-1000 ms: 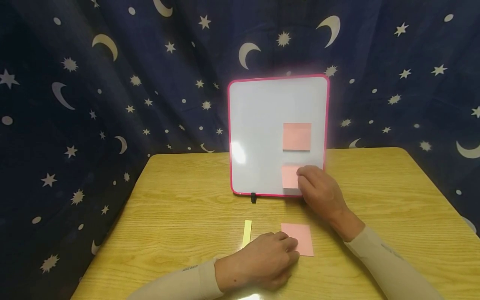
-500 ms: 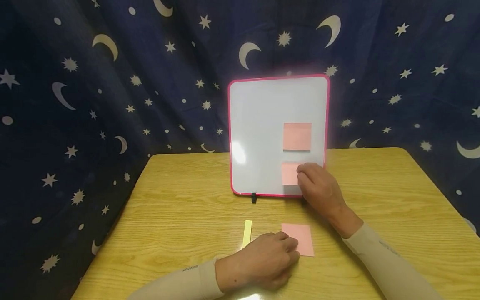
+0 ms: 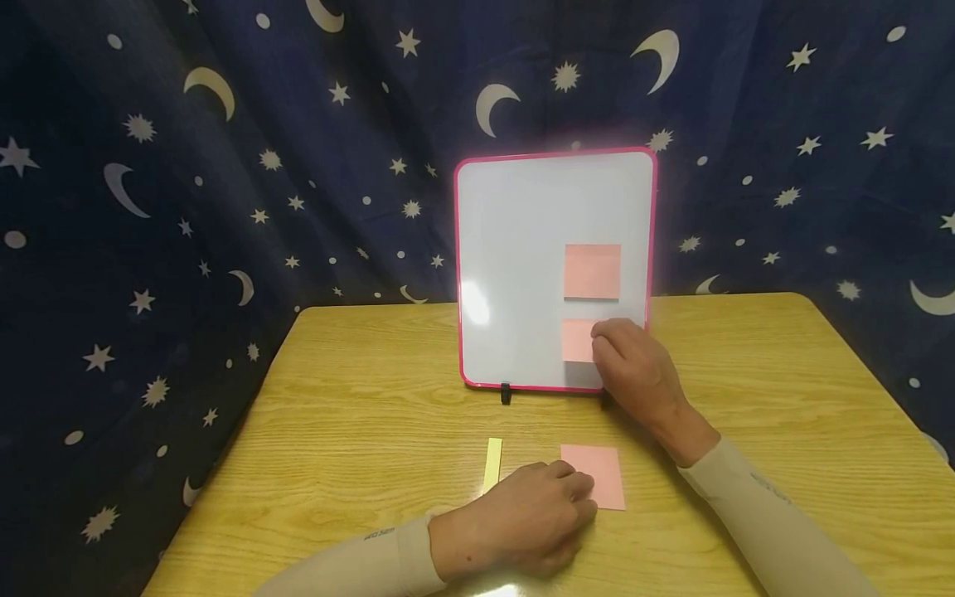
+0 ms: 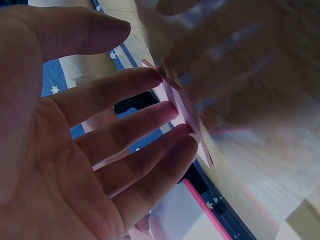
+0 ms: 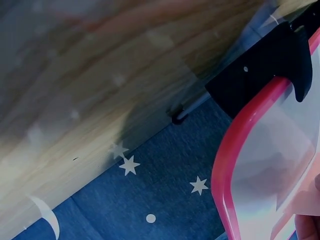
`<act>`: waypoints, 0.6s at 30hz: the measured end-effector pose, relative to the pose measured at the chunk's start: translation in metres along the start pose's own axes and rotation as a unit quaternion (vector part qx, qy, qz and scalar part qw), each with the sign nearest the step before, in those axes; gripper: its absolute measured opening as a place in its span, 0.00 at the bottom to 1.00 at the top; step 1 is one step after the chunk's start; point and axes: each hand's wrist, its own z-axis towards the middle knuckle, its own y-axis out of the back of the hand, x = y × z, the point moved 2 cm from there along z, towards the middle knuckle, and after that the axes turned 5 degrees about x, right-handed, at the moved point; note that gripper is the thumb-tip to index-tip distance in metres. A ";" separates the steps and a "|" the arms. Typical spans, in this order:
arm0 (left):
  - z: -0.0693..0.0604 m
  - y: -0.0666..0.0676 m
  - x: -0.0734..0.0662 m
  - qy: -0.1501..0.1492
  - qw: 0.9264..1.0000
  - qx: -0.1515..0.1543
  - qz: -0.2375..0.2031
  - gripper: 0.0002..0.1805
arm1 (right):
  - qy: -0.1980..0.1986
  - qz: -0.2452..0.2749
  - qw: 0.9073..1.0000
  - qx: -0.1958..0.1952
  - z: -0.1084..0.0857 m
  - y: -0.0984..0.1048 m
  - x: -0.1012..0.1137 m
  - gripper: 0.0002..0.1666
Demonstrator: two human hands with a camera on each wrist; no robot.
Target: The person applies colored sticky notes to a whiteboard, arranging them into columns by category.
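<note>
right hand (image 3: pixel 640 371) holds pink note (image 3: pixel 578 341)

A dark blue curtain (image 3: pixel 358 108), printed with pale moons, stars and dots, hangs behind the far edge of the wood-grain worktop (image 3: pixel 366 365) and beside its left edge. Both far corners are rounded.

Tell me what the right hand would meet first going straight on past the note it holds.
Most likely the whiteboard, behind the pink note the right hand pinches; the gap, if any, is unclear.
</note>
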 end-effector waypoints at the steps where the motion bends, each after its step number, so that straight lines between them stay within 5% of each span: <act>1: 0.000 0.000 0.000 0.000 1.000 0.000 0.001 0.10 | 0.000 0.001 1.000 -0.002 0.000 0.000 0.000 0.14; 18: 0.000 0.002 0.000 0.001 1.000 -0.003 0.004 0.11 | -0.010 0.017 1.000 0.013 -0.002 0.000 -0.001 0.12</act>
